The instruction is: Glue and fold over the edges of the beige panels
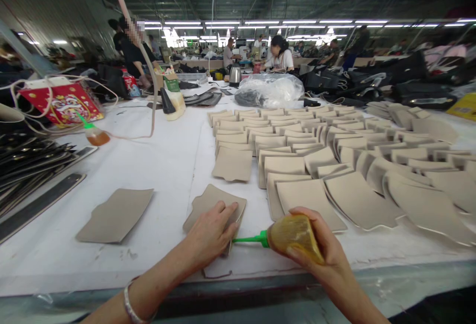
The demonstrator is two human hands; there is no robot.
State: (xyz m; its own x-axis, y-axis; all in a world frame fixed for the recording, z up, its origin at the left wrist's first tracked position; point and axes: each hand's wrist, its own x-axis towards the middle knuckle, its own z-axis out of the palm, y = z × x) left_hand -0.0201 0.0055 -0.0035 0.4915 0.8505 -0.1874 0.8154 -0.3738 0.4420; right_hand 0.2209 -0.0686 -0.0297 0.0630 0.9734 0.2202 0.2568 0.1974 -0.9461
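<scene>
My left hand [213, 230] lies flat with fingers together on a beige cut panel [211, 202] near the table's front edge, pressing it down. My right hand [316, 249] is wrapped round a yellowish squeeze bottle [292, 235] whose green nozzle [248, 239] points left at the panel's edge by my left fingertips. Another single beige panel [117, 215] lies to the left.
Rows of several overlapping beige panels [334, 155] cover the right of the white table [167, 165]. Black strips [29, 170] lie at the left, with a second glue bottle [95, 135] and a red box [61, 102]. A plastic bag [269, 90] and people are beyond.
</scene>
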